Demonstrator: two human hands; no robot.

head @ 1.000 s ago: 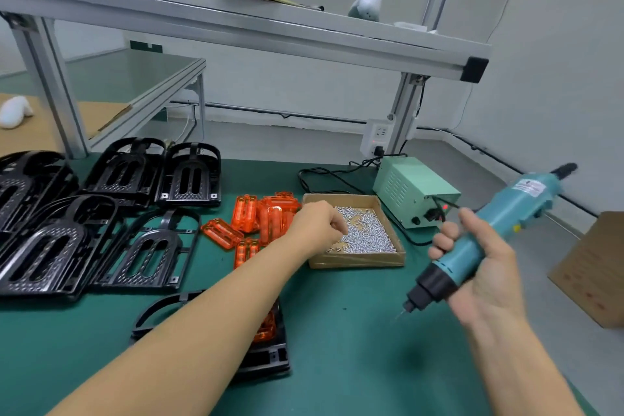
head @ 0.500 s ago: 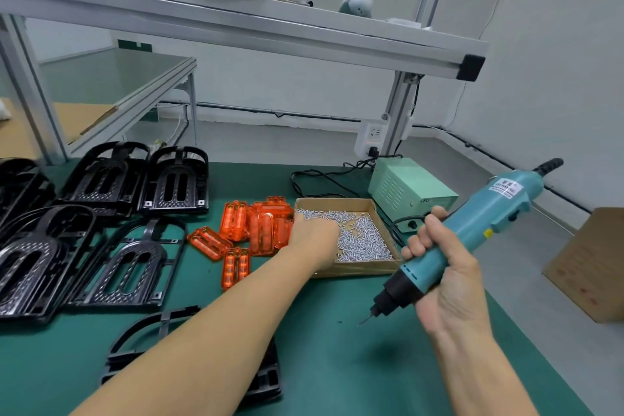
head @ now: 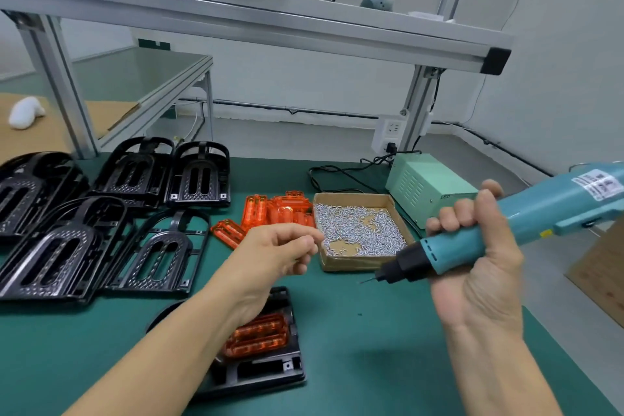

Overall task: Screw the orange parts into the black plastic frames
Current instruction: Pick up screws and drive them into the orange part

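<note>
My right hand (head: pixel 479 257) is wrapped firmly round the teal electric screwdriver with the black nose (head: pixel 499 236), its thin bit pointing left and slightly down, above the green mat (head: pixel 371 348) and just in front of the shallow cardboard tray of small silver screws (head: pixel 358 230). My left hand (head: pixel 280 253) floats beside that tray's near-left corner with thumb and fingertips drawn together as if pinching a screw; the blur hides whether anything is actually between them, so I cannot tell.

The job in hand sits under my left forearm: 1 black plastic frame (head: pixel 263 371) lying flat near the table's front, with a translucent orange ribbed part (head: pixel 260 334) already seated in it. A screw hole shows at the frame's near-right corner. The loose pile of spare orange parts (head: pixel 273 213) lies just left of the tray, and the stacks of unfilled black frames (head: pixel 101 223) fill the left side of the mat.

The risks from here, as I judge them: a screw this small could slip from my pinch before it meets the bit and vanish on the mat. My forearm crosses the frame, so I might nudge it and shift the orange part off its holes. If I drive with the bit tilted, as it is now, the screw could go in crooked and chew the plastic.
</note>
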